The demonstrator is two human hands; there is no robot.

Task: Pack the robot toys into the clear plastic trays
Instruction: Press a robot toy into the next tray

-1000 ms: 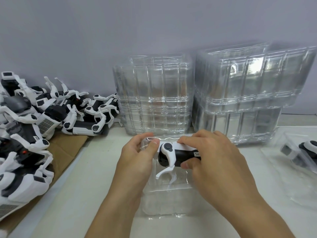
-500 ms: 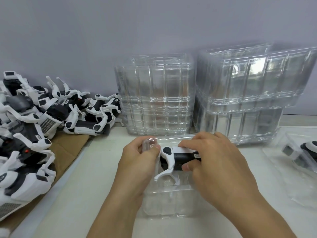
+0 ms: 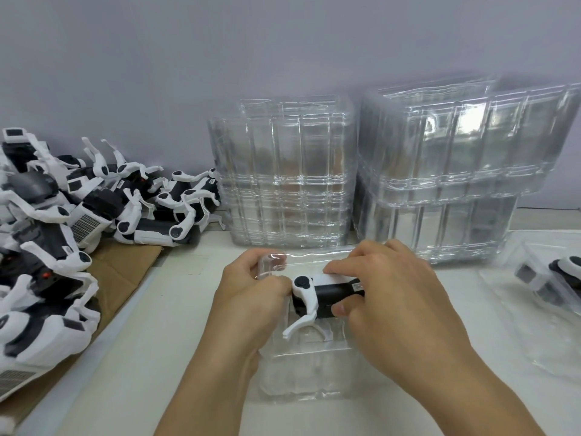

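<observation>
White table (image 3: 176, 357) is being used as the work surface. Clear tray (image 3: 301, 379) is being rested on it at centre front. Two stacks of clear trays are being kept at the back: one (image 3: 283, 184) at centre, a taller one (image 3: 456, 171) to its right. Another tray (image 3: 534, 316) is being carried at the right edge. Brown cardboard (image 3: 125, 272) is being laid along the left, with a pile of robot toys (image 3: 63, 231) on it.

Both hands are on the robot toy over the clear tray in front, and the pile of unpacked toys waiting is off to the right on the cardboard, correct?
Not quite. The head view shows the pile of unpacked toys on the cardboard to the left, not the right. The rest holds: left hand and right hand are on the robot toy over the clear tray.
</observation>
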